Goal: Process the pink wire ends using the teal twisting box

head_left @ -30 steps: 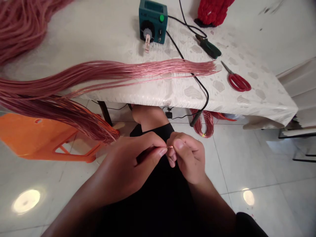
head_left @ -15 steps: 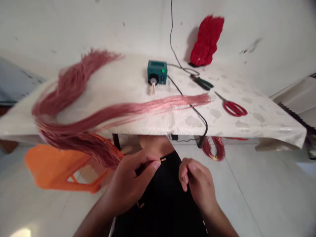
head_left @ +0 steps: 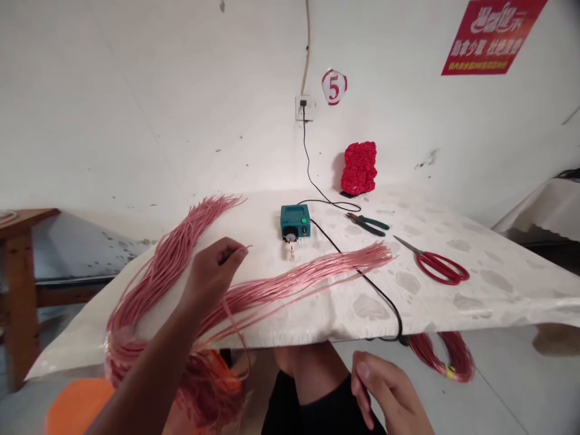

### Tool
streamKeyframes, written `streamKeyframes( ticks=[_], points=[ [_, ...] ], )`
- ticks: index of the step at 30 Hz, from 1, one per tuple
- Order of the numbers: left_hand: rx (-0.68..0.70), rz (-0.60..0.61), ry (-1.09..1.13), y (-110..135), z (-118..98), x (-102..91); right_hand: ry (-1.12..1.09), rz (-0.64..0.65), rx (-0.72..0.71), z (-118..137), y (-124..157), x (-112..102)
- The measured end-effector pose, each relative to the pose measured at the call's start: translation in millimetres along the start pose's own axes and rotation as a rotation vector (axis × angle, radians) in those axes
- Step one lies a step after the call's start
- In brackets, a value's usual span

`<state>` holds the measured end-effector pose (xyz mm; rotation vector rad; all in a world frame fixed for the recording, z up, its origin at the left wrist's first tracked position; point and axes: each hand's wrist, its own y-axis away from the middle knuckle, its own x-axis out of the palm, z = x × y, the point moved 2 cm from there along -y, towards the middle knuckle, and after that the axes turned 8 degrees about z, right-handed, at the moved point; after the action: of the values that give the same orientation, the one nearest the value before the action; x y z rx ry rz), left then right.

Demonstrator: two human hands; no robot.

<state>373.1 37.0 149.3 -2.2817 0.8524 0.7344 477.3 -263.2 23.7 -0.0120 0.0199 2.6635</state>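
My left hand (head_left: 216, 269) is raised over the table, thumb and forefinger pinching a thin pink wire (head_left: 249, 246), whose short tip pokes out past the fingertips. Beneath and beside it lies a large bundle of pink wires (head_left: 299, 275), with a second limb curving away at the left. To the right of the pinched tip stands a small teal box (head_left: 294, 217) with a green button, a black round part and a pale clip-like piece in front. Low over the lap, my right hand (head_left: 387, 393) is empty, its fingers loosely bent and the thumb apart.
Green-handled pliers (head_left: 369, 223) and red-handled scissors (head_left: 437, 266) lie on the table (head_left: 326, 320) at the right. A black cable (head_left: 380, 293) runs over its front edge. A red textured object (head_left: 359, 168) leans at the wall. An orange stool (head_left: 79, 405) and a wire coil (head_left: 446, 362) are below.
The view has tilted up, showing more wall. My left hand has moved from above the lap up over the table towards the teal box, still pinching the wire. My right hand stays low.
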Motion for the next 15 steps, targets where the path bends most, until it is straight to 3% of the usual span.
streamKeyframes(
  ticks=[4, 6, 8, 12, 15],
  points=[
    [0.072, 0.064, -0.036, -63.0, 4.2, 19.8, 0.322, 0.093, -0.192, 43.3, -60.8, -22.4],
    [0.106, 0.102, -0.043, -93.0, 12.3, 33.5, 0.481, 0.097, -0.347, 66.7, -106.9, -34.9],
    [0.143, 0.146, -0.038, -118.1, 23.2, 47.2, 0.611, 0.054, -0.412, 82.8, -161.7, -49.1],
    [0.196, 0.276, 0.018, -145.7, 51.7, 72.2, 0.928, -0.09, -0.397, 91.3, -267.5, -78.5],
    [0.195, 0.364, 0.095, -150.3, 77.8, 87.2, 0.991, -0.068, -0.343, 79.8, -317.3, -91.0]
  ],
)
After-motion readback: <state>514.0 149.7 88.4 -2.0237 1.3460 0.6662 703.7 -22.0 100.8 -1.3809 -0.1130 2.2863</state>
